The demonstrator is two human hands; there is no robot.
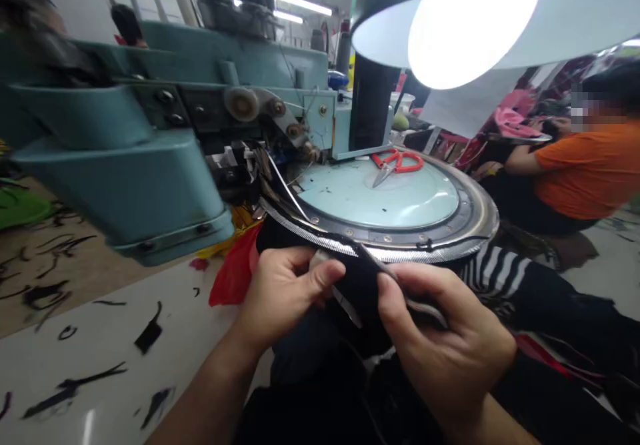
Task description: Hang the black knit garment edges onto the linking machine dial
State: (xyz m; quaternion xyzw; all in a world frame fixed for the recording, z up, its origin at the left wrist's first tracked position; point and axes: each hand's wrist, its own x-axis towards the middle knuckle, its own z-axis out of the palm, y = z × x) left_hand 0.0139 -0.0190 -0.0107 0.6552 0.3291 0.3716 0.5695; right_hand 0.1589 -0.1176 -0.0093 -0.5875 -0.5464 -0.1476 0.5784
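Observation:
A round linking machine dial (480, 215) with a toothed metal rim lies right in front of me. Black knitted fabric (367, 285) hangs at its near edge, and a dark strip lies over the teeth. My left hand (285, 288) is closed in a pinch just below the rim. A whitish bit shows at its fingertips, and a slim pale metal piece (347, 308) sticks out below them. My right hand (445, 331) is closed, pinching an edge of the black fabric. A grey curved piece (430, 311) shows under its fingers; its kind is unclear.
Red-handled scissors (397, 165) lie on the dial plate. The blue-green machine head (125, 178) stands at left, and a lit lamp (475, 31) hangs above right. A person in an orange shirt (595, 171) sits at right. Black scraps (150, 331) litter the floor; a red bag (233, 271) hangs left.

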